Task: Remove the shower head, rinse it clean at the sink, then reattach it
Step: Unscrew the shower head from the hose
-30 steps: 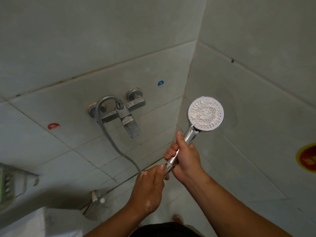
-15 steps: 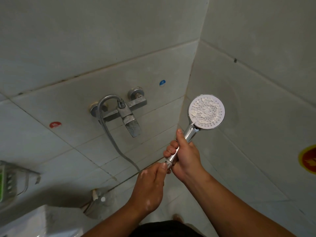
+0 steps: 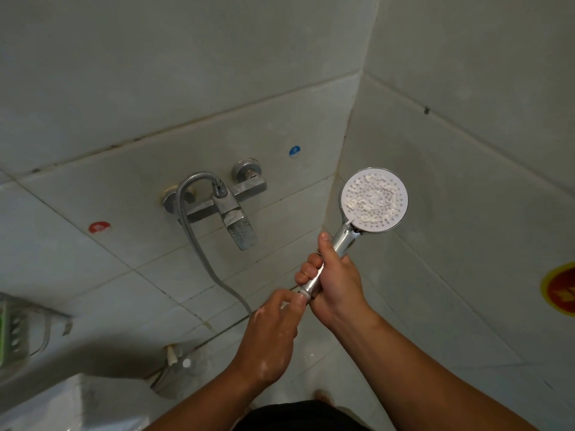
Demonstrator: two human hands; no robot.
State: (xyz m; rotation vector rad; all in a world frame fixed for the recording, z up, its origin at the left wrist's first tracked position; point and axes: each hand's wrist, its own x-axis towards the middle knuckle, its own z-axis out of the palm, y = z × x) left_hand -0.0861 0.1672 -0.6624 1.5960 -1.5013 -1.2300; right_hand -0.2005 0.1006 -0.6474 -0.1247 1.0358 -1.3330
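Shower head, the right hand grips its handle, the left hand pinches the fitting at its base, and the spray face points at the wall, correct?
No. The head view shows the shower head with its spray face toward the camera, nozzles visible, not the wall. The right hand does grip the handle and the left hand does pinch the fitting at its base.

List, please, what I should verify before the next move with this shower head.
1. Right hand grips the handle of the round chrome shower head: ok.
2. Left hand pinches the hose connector at the handle's base: ok.
3. Flexible metal hose hangs slack from the chrome wall mixer tap: ok.
4. No water runs from shower head or tap: ok.
5. Connector loosened: cannot tell.
6. Shower head's face clean: not ok, white residue covers it.
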